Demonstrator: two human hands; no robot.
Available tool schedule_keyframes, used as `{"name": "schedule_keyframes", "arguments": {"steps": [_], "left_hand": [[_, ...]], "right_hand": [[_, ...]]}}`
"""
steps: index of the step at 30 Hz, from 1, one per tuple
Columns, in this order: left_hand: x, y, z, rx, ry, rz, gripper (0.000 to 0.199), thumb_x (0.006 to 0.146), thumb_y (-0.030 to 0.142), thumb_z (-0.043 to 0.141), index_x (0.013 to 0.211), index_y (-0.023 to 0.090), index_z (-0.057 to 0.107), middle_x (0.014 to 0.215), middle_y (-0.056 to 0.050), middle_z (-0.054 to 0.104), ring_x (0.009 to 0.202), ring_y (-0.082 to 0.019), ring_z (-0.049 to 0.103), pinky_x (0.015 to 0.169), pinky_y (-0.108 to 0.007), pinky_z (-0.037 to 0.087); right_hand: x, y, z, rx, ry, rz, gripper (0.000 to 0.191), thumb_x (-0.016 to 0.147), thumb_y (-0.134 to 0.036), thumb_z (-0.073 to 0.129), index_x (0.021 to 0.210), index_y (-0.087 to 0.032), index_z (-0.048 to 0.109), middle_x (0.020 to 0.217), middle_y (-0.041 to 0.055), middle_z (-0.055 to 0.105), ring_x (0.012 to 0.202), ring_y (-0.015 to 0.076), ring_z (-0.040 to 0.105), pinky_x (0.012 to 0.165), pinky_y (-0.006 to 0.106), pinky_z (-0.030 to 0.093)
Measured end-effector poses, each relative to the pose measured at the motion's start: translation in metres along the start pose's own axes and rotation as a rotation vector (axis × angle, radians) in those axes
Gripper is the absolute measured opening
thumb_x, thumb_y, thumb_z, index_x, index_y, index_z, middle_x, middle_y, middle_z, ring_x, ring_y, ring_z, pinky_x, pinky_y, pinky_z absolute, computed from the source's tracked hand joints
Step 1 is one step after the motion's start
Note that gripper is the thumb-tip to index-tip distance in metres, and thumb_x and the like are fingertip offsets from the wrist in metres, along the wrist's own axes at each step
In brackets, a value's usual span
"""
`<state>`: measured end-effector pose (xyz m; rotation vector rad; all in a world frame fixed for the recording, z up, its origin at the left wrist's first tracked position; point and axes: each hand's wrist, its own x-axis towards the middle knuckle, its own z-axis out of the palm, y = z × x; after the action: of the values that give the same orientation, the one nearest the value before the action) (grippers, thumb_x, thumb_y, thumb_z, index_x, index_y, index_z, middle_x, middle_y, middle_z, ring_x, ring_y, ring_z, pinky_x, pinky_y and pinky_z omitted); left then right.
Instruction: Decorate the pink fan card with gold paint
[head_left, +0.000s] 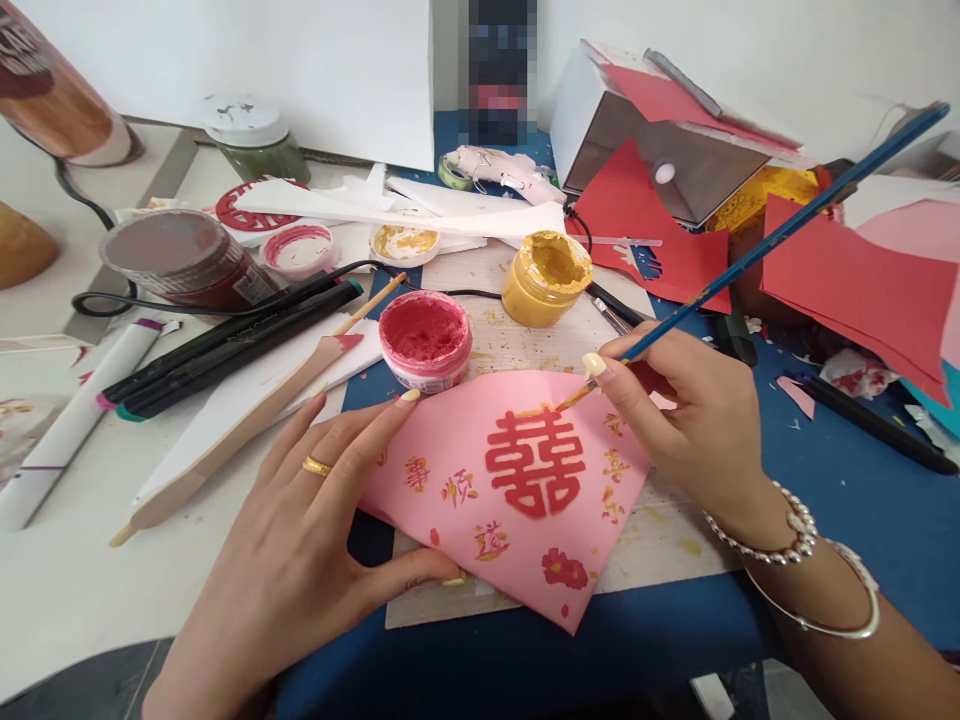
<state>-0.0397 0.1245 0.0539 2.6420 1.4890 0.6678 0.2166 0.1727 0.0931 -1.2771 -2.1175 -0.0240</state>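
My right hand (671, 410) pinches a long blue paintbrush (750, 255), its tip at the top edge of a red double-happiness character (534, 465). That character sits on pink paper (517, 590) with smaller red and gold characters and a red flower (564, 568). My left hand (322, 510), a gold ring on one finger, lies spread on the paper's left side, thumb at the lower edge, fingertips near the red paint jar (425, 340). An open jar of yellow paint (547, 278) stands behind the paper.
Black markers (240, 350), a wooden stick (240, 440) and a brown-filled jar (187, 260) lie at left. Behind are a green jar (255, 140), paint-smeared lids and white scraps. Red paper (862, 290) and a grey box (637, 140) are at right, near a black pen (877, 425).
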Motion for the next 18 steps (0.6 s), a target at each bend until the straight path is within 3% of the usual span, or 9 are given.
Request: {"name": "schedule_keyframes", "arguments": {"steps": [12,18], "left_hand": [[-0.001,0.0008,-0.0007,-0.007,0.016,-0.01,0.087,0.069,0.068,0.049,0.135,0.015,0.03,0.124,-0.009,0.052,0.12,-0.023,0.042,0.11,-0.039,0.023],[-0.0001,0.001,0.0004,-0.006,-0.022,-0.025,0.09,0.066,0.068,0.053,0.136,0.018,0.027,0.125,-0.009,0.052,0.121,-0.025,0.043,0.108,-0.045,0.025]], "right_hand": [[-0.0011,-0.0002,-0.0004,0.005,0.005,0.008,0.017,0.084,-0.026,0.049,0.069,-0.019,0.053,0.059,-0.0008,0.054,0.052,0.0094,0.046,0.049,0.024,0.035],[-0.0012,-0.0006,-0.0006,0.006,0.006,0.015,0.017,0.084,-0.026,0.049,0.068,-0.019,0.053,0.059,-0.0007,0.054,0.051,0.0094,0.044,0.048,0.024,0.034]]}}
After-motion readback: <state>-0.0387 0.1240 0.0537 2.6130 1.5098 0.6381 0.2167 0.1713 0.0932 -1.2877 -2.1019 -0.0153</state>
